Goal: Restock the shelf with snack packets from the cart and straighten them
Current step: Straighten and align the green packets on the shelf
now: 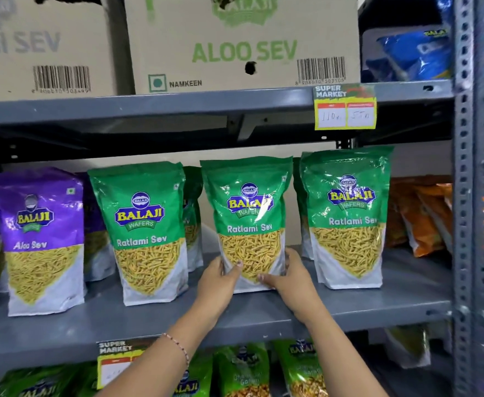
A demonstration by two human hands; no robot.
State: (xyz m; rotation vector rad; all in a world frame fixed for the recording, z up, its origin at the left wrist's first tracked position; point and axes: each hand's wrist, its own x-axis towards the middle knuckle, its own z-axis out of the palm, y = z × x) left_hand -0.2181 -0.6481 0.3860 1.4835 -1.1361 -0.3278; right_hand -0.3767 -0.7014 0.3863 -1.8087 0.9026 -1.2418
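A green Ratlami Sev packet stands upright on the grey shelf, in the middle of a row of three. My left hand grips its lower left corner and my right hand grips its lower right corner. Another green Ratlami Sev packet stands to its left and a third green packet to its right. Purple Aloo Sev packets stand at the far left. More green packets show behind the front row. The cart is out of view.
Cardboard boxes marked Aloo Sev sit on the shelf above. A yellow price tag hangs from that shelf's edge. A perforated steel upright borders the right side, with orange packets next to it. Green packets fill the shelf below.
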